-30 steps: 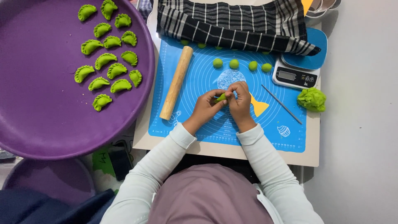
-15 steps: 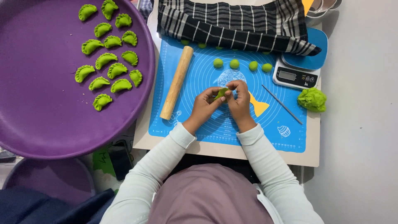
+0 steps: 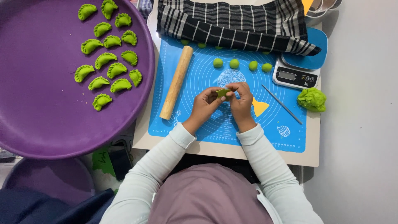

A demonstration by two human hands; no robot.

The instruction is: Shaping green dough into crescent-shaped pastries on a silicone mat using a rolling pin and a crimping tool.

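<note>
The small folded piece of green dough (image 3: 223, 92) is mostly hidden, because fingers cover all but a little bit of it. The big round purple tray (image 3: 49, 124) is cut off at the left and top edges. The black and white checked cloth (image 3: 232, 25) lies over the top of the blue rubber baking mat (image 3: 207, 124) and hides part of some small green balls peeking out under it. The screen of the small white kitchen scale (image 3: 295, 76) is too small to read. The person's head fills the bottom middle of the picture and hides the near edge of the table.

Both arms in pale long sleeves reach forward over the mat, and the hands meet in the middle of it. The left hand (image 3: 204, 105) is curled with its fingertips pointing to the right. The right hand (image 3: 241, 101) is curled with its fingertips pointing to the left.

The dough piece sits right between the two hands, above the mat. The fingers of both hands are closed together and pinch it from each side.

A long wooden rolling pin (image 3: 177, 82) lies tilted on the mat, left of the hands. Four little green dough balls (image 3: 243, 64) sit in a row just past the hands. Many folded green dumplings (image 3: 108, 62) rest on the tray. A lump of green dough (image 3: 311, 99) lies at the right, near a thin metal stick (image 3: 282, 104).
</note>
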